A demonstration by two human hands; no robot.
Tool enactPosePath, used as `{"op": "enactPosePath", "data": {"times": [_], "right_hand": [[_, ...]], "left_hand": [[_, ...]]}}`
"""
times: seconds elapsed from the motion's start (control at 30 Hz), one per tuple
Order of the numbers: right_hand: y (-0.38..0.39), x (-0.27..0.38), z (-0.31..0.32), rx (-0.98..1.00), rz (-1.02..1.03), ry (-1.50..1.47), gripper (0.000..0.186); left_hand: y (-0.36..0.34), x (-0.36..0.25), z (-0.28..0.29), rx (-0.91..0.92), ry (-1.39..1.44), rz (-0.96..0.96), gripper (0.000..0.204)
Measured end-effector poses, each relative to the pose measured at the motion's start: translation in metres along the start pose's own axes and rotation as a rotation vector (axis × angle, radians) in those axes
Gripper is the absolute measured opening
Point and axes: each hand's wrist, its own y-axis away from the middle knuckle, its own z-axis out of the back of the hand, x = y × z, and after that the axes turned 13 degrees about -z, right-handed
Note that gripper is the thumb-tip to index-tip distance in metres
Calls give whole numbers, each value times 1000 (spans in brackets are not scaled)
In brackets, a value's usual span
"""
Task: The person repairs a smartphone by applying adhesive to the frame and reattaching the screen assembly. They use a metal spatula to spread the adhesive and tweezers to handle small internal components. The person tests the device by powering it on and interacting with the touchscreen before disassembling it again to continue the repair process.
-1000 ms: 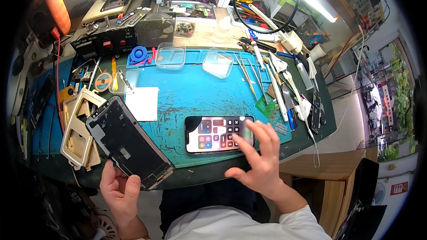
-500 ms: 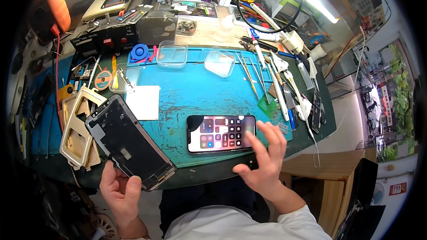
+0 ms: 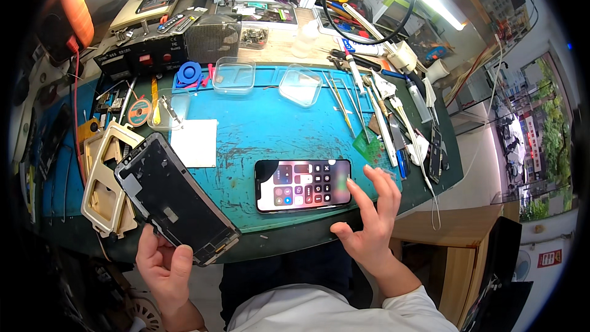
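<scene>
My left hand [image 3: 165,264] is closed on the lower edge of a phone screen assembly [image 3: 178,200], its black back with small metal plates and a flex cable turned up. It is held tilted at the left front of the bench. On the blue mat lies a smartphone [image 3: 302,185] on its back, its lit screen showing a grid of control icons. Beside its right end is my right hand [image 3: 372,221], fingers apart and holding nothing. The index fingertip is at the screen's right edge; whether it touches the glass I cannot tell.
Left of the screen assembly lie beige metal frames [image 3: 110,187]. Behind it is a white square pad [image 3: 195,142]. Two clear plastic boxes [image 3: 234,76] stand at the mat's back. Tweezers [image 3: 339,103] and other tools crowd the right side. A wooden cabinet [image 3: 448,227] stands at right.
My right hand has moved slightly right and down, its index finger sliding from over the screen to its right edge. The left hand still holds the screen assembly.
</scene>
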Motion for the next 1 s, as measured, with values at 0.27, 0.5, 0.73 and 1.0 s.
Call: {"op": "enactPosePath", "data": {"times": [0.27, 0.5, 0.73, 1.0], "right_hand": [[-1, 1, -3, -3, -14, 16, 74], [-6, 19, -3, 89, 52, -17, 73], [-10, 49, -5, 203, 189, -223, 72], [-21, 76, -12, 229, 222, -174, 71]], "left_hand": [[-1, -2, -3, -8, 18, 6, 58], [0, 1, 2, 51, 19, -13, 56], [-1, 0, 3, 72, -5, -17, 55], [-2, -5, -5, -4, 33, 27, 57]]}}
